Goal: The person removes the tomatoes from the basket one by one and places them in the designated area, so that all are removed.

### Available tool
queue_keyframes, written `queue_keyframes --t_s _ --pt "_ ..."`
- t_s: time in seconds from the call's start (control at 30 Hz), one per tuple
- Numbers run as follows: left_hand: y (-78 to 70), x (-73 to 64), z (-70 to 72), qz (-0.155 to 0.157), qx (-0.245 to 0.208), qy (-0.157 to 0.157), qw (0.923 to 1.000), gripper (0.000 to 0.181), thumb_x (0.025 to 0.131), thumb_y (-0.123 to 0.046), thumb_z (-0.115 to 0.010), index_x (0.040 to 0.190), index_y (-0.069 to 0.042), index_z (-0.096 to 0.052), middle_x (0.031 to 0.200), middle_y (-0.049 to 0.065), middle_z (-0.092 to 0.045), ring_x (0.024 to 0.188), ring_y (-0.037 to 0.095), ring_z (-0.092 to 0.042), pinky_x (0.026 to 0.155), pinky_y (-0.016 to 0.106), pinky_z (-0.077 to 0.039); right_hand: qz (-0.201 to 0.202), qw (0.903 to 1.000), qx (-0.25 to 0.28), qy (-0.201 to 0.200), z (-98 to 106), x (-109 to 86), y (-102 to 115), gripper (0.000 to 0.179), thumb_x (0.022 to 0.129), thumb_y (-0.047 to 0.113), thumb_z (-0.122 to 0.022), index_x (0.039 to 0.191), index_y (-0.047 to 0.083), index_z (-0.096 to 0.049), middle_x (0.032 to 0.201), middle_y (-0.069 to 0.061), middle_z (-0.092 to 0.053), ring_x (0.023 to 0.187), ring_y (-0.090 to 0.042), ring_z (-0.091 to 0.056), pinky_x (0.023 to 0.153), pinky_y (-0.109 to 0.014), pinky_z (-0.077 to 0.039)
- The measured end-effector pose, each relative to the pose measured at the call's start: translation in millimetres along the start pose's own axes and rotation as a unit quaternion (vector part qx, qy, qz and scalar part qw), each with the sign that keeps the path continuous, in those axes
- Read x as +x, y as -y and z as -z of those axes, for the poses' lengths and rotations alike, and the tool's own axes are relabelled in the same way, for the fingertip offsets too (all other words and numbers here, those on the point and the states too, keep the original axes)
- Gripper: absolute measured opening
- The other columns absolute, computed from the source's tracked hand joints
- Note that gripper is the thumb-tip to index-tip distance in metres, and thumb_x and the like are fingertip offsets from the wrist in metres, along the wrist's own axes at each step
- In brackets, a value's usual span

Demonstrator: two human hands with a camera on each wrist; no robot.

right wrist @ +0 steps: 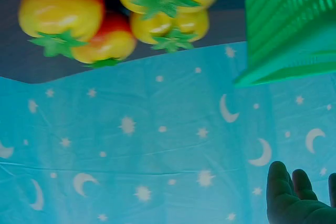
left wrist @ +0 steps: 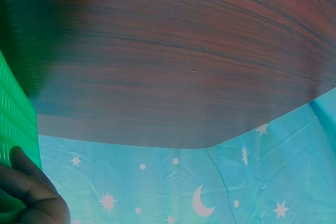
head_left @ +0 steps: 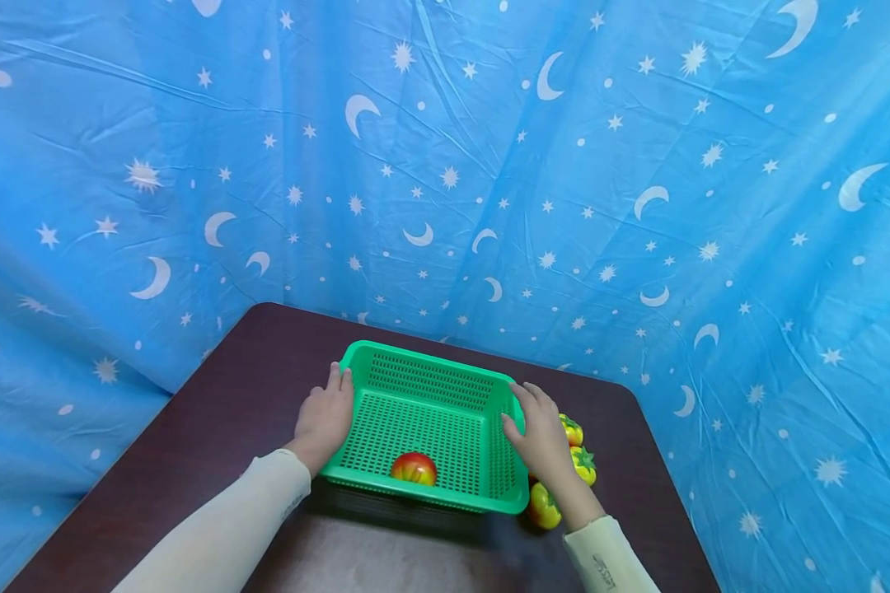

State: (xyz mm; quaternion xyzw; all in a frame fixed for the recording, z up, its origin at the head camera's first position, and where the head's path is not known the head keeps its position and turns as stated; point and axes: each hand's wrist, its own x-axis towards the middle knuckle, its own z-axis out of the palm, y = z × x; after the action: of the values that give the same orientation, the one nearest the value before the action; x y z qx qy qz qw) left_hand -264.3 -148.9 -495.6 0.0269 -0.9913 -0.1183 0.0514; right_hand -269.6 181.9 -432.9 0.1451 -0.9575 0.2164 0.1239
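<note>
A green perforated plastic basket (head_left: 423,412) is at the middle of the table, with a dark shadow under its near edge. One shiny red-and-yellow fruit (head_left: 414,468) lies inside against the near wall. My left hand (head_left: 325,420) grips the basket's left side; in the left wrist view its curled fingers (left wrist: 29,182) meet the basket wall. At the far right corner, my right hand (head_left: 545,432) has its fingertips over the rim. Straight, spread fingers (right wrist: 286,192) show in the right wrist view, apart from the basket there. Its thumb is outside that view.
Several yellow-and-red fruits with green leafy tops, one a yellow fruit (head_left: 544,506), lie on the table right of the basket, partly behind my right hand. The dark brown table (head_left: 215,412) stands against a blue curtain (head_left: 445,206) printed with moons and stars.
</note>
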Motion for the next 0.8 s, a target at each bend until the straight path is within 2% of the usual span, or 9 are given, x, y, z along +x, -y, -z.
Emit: queue_keyframes --t_s 0.2,0.4,0.67,0.8 --pt "0.5 0.8 -0.1 0.003 -0.001 0.001 1.0000 0.061 0.098 0.009 -0.047 0.156 0.001 -0.029 0.163 0.028 -0.023 0.096 0.039 -0.061 0.071 0.045 -0.058 0.027 0.9995 -0.006 0.016 -6 13.2 20 0.054 0.094 0.025 -0.068 0.145 0.013 -0.052 0.152 -0.017 -0.048 0.141 -0.039 -0.043 0.108 -0.059 -0.045" --pt "0.3 0.4 -1.2 0.000 0.004 -0.003 1.0000 0.061 0.098 0.010 -0.048 0.156 0.002 -0.030 0.162 0.028 -0.025 0.092 0.039 -0.062 0.068 0.045 -0.058 0.070 0.9973 -0.016 0.018 -14 24.1 40 0.063 0.093 0.023 -0.070 0.151 0.019 -0.046 0.150 -0.015 -0.050 0.138 -0.038 -0.047 0.106 -0.058 -0.047" --pt "-0.1 0.5 -1.3 -0.001 0.007 -0.005 1.0000 0.062 0.097 0.011 -0.049 0.155 0.002 -0.030 0.162 0.029 -0.025 0.090 0.038 -0.061 0.066 0.044 -0.057 0.124 0.9909 -0.011 0.050 -25 31.5 67 0.060 0.095 0.024 -0.068 0.151 0.016 -0.046 0.151 -0.015 -0.049 0.138 -0.035 -0.047 0.107 -0.054 -0.048" --pt "0.3 1.0 -2.0 -0.002 0.010 -0.005 0.9999 0.061 0.098 0.010 -0.048 0.155 0.002 -0.030 0.162 0.029 -0.025 0.088 0.037 -0.061 0.064 0.043 -0.057 0.152 0.9855 -0.035 0.068 -35 34.0 76 0.056 0.096 0.027 -0.067 0.148 0.017 -0.049 0.150 -0.013 -0.050 0.139 -0.033 -0.048 0.108 -0.051 -0.048"
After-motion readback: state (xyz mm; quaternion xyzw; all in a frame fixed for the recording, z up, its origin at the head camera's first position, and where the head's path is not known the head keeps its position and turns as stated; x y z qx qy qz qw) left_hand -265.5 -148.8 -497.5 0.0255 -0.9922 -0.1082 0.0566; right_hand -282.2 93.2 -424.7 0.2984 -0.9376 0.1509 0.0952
